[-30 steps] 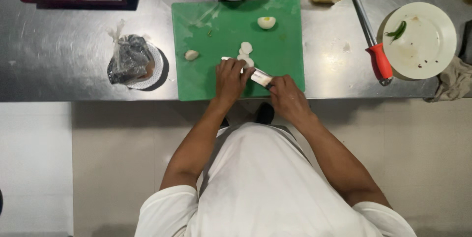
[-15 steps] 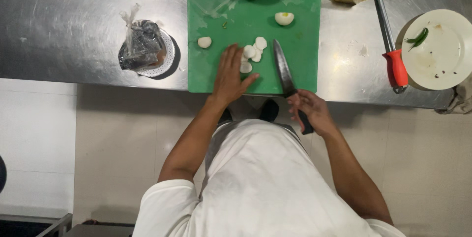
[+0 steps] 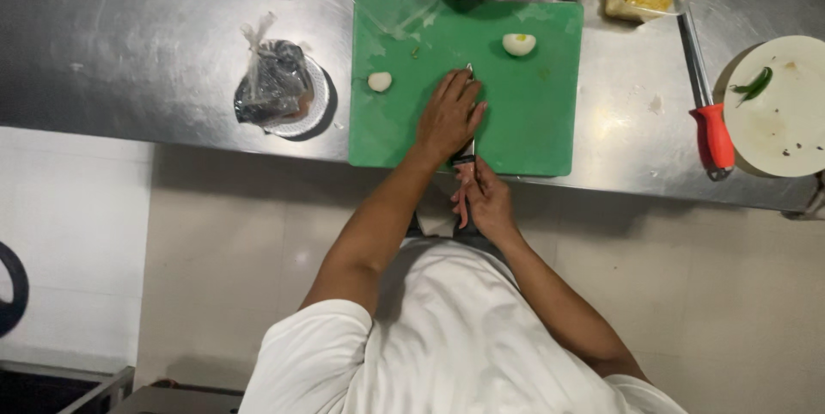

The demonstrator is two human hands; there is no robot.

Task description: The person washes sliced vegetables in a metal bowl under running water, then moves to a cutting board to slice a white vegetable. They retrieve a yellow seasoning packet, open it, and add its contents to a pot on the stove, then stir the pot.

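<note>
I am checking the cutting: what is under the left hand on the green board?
The knife blade runs beneath the left hand; its tip shows beyond the fingers. Whatever lies under the palm on the green board is hidden.

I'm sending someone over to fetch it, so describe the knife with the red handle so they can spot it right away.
Start at the steel counter and find the green cutting board. Just right of it, before the round white plate, lies the red-handled knife, blade pointing away from the person. Its bright red handle sets it apart from the knife in the right hand.
</note>
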